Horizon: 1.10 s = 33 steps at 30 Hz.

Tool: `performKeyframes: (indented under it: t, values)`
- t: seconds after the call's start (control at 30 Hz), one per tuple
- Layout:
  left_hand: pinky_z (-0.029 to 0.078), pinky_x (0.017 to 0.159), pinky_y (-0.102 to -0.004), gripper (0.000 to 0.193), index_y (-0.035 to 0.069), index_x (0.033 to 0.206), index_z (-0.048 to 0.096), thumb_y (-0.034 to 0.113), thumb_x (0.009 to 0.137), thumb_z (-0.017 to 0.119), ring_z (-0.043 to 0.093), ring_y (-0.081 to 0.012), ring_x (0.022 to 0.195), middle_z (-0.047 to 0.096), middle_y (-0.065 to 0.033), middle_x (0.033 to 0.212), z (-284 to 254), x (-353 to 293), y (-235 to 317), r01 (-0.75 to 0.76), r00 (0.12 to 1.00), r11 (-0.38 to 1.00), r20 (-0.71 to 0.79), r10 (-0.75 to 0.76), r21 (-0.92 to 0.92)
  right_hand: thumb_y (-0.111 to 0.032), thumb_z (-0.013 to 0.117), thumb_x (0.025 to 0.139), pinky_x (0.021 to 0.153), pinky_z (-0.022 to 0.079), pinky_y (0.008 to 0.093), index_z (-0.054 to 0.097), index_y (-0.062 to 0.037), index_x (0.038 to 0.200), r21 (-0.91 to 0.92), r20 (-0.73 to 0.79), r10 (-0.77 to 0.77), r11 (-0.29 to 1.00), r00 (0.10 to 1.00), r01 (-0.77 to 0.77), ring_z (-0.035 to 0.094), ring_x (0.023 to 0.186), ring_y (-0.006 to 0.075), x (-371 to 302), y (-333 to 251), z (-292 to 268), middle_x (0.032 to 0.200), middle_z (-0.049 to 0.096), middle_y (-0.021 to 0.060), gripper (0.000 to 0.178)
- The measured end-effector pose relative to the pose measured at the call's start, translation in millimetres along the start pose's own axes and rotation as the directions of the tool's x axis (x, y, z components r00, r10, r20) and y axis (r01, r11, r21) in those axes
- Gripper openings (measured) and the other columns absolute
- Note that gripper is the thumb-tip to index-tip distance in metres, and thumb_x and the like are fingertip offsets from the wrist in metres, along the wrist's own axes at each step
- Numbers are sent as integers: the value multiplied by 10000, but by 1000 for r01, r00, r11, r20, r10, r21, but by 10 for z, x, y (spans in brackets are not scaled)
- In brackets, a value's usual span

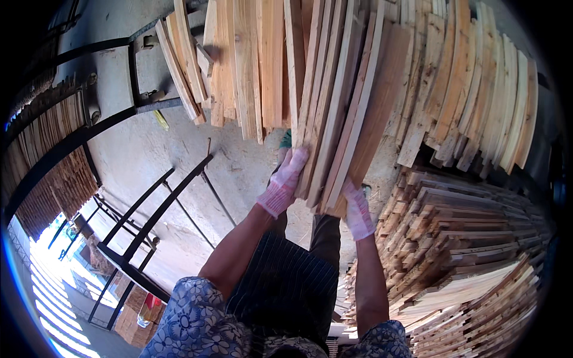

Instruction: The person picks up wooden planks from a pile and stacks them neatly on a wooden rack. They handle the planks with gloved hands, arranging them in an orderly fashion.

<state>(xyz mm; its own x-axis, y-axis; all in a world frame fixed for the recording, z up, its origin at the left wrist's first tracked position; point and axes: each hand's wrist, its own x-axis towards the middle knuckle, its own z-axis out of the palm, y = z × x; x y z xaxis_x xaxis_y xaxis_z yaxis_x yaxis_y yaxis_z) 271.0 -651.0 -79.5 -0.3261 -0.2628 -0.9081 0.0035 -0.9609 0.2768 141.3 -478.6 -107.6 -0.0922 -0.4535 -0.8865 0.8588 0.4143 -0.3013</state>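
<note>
Between my two hands is a bundle of long wooden boards [334, 119], several of them side by side with their near ends toward me. My left hand [287, 177], in a pale pink knitted glove, presses against the bundle's left side near the end. On the opposite side my right hand [358, 210], gloved alike, grips the bundle's lower right edge; its fingers are partly hidden by the wood. Beyond the bundle, other loose boards [245, 65] lie at the far middle, their near ends uneven.
Stacked boards [477, 89] stand at the far right, and a tall pile of planks [459, 232] rises close by my right arm. To the left stands a black metal frame [155, 221] on the concrete floor [143, 137]. A dark metal rail [65, 143] curves along the far left.
</note>
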Motion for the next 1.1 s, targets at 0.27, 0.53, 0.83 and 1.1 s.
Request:
performKeyframes:
  t: [0.27,0.53,0.83,1.1]
  values:
    - [345,1164,-388,1088,-5,1563,206,610,841,739,429,-257,1368,448,-164,1476,-587,-1446,-128,68,964,934,217,-151,350,-479,640,958,1129,427,448,322,-124,1562,303,237,23,948,971,-96,499,1352,251,-1211,-204,457,1504,471,111,770]
    - [422,1079,-394,1030,-28,1542,191,478,841,751,505,-310,1286,474,-235,1418,-96,-871,123,22,999,746,-51,16,665,-581,537,992,1104,443,403,423,-52,1491,311,-30,101,946,994,-86,533,1299,258,-613,-168,664,1423,544,127,737]
    - [375,1125,-379,1119,-54,1552,122,519,838,765,448,-305,1345,437,-236,1458,63,-2144,486,-147,989,659,122,83,737,-549,515,1016,1112,438,385,400,-37,1518,337,-53,-158,927,986,166,537,1306,254,-1866,-161,1155,1461,525,135,726]
    - [449,1039,-363,1130,9,1589,128,550,816,750,486,-258,1281,441,-176,1460,1256,-2533,773,-528,761,549,647,-33,649,-508,674,934,1038,452,322,462,-32,1445,455,-290,-506,674,812,582,564,1198,161,-3024,-743,1109,1310,592,60,730]
